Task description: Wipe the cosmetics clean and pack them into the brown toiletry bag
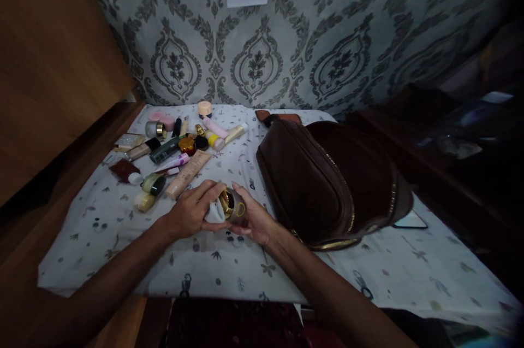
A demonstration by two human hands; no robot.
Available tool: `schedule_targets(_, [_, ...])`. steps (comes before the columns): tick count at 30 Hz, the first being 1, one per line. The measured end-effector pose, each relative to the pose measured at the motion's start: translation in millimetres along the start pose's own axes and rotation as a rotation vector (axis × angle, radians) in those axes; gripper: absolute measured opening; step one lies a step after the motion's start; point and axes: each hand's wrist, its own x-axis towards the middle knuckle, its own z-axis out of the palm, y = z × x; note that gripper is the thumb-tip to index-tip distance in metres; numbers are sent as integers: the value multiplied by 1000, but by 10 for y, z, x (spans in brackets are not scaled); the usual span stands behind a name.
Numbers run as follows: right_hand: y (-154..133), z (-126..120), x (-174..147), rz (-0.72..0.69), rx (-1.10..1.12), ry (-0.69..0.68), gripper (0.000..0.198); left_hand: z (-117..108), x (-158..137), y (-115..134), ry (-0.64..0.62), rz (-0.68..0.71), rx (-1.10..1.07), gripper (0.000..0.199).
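Above the front of the cloth-covered table, my right hand (257, 218) is closed round a small greyish cosmetic jar (238, 211) with a shiny gold band. My left hand (191, 210) is closed on a white wipe or tissue (214, 212), which it presses against the gold end of the jar. Part of the jar is hidden by my fingers. A beige squeeze tube (189, 173) lies just beyond my left hand. To the right of my hands rests a large dark brown bag (303, 178) with gold zips.
Several cosmetics crowd the table's left side, among them a dark green bottle (164, 150), an amber-lidded jar (187, 145), a dark red pouch (126, 171) and a yellow-capped bottle (214, 140). A wooden cabinet (61, 64) borders the left. Patterned wallpaper (256, 64) stands behind.
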Motion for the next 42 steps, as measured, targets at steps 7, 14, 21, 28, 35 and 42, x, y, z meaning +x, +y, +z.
schedule_targets(7, [102,44,4,-226,-166,-72,61,-21,111,65,37,-286,-309,42])
schedule_targets(14, [157,-49,-48,-781,-819,94,61,-4,230,159,44,-593,-529,42])
schedule_targets(21, [196,-48,17,-972,-973,60,67,10,275,78,130,-1059,-1172,55])
schedule_targets(28, [217,37,64,-795,-446,120,72,184,242,79,174,-1103,-1261,71])
schedule_targets(35, [185,-11,8,-643,-523,225,64,222,86,108,68,-718,-837,76])
schedule_targets(42, [154,7,23,-728,-695,225,58,176,61,51,131,-720,-754,62])
